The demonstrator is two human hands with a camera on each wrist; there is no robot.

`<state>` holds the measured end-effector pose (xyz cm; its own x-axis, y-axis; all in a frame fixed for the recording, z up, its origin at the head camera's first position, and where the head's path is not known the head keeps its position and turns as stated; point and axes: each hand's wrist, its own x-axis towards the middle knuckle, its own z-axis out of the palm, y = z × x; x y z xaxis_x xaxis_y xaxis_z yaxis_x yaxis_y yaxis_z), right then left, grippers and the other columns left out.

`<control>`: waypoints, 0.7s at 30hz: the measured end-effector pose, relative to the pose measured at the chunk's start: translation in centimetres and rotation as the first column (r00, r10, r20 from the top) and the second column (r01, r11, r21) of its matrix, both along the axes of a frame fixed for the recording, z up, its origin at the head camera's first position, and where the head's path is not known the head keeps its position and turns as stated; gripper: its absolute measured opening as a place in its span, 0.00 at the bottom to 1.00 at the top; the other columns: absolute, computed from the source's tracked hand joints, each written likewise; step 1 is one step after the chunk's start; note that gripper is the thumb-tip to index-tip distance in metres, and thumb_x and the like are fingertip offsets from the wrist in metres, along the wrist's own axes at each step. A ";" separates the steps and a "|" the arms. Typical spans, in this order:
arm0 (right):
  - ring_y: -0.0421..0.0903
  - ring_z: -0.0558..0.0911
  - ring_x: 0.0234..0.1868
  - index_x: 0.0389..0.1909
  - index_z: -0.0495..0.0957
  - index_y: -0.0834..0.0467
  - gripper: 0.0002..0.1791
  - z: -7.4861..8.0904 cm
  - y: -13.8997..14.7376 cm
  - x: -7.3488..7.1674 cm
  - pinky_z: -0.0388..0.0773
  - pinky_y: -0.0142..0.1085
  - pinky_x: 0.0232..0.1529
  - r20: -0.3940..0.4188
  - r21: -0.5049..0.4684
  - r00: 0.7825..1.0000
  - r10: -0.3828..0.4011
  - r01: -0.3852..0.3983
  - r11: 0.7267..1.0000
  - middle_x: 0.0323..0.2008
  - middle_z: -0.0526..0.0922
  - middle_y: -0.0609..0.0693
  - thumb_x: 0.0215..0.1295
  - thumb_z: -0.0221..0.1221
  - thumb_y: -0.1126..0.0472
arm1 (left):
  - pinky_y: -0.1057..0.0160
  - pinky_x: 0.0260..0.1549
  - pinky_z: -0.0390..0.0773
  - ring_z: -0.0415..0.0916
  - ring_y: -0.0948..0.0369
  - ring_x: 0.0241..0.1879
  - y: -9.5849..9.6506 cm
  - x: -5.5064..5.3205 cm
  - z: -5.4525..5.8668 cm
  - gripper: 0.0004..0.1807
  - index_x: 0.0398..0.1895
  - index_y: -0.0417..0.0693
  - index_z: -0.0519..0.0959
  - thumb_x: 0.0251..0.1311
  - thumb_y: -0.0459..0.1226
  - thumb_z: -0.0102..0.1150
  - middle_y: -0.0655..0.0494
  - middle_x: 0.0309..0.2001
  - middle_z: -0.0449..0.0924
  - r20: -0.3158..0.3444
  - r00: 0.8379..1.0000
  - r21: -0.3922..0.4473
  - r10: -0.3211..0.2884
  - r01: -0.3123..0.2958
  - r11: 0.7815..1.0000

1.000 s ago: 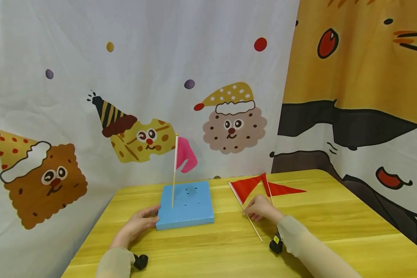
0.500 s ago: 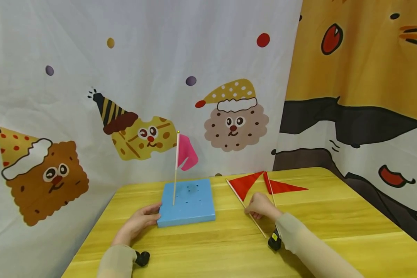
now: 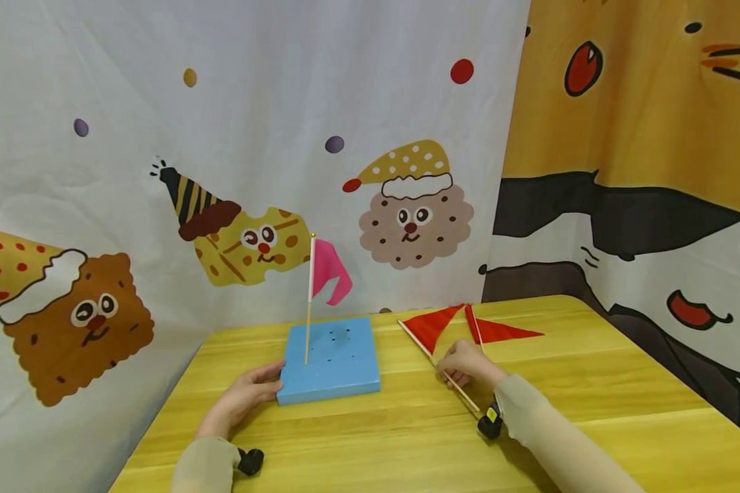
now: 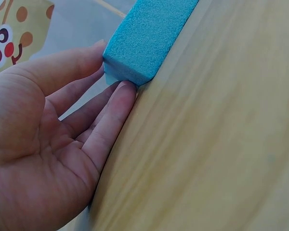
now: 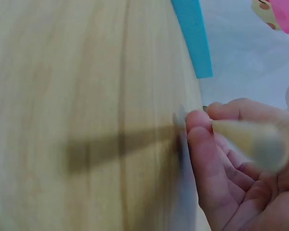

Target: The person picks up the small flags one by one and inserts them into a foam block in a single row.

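Right hand pinched a stick, lower right of frame.
Left hand, fingers straight, touched the block; only head view showed red flags.

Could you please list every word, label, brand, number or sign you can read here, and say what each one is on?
There are none that I can read: the blue block, pink flag and two red flags show no lettering.
The cloth backdrop shows printed pictures, no readable text.
Too small to read, if marked at all: the yellow patch on the black wrist device.
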<state>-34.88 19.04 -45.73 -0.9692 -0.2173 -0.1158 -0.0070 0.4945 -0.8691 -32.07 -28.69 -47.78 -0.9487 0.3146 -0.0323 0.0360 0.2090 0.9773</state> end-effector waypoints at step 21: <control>0.46 0.85 0.28 0.50 0.75 0.75 0.18 0.2 0.5 -0.6 0.83 0.35 0.28 0.180 -0.286 0.977 0.118 -0.063 0.956 0.32 0.86 0.58 0.67 0.56 0.64 | 0.55 0.55 0.75 0.60 0.41 0.66 0.1 -0.1 0.1 0.37 0.74 0.36 0.55 0.67 0.36 0.59 0.28 0.71 0.48 0.032 0.999 0.005 0.002 -0.002 1.000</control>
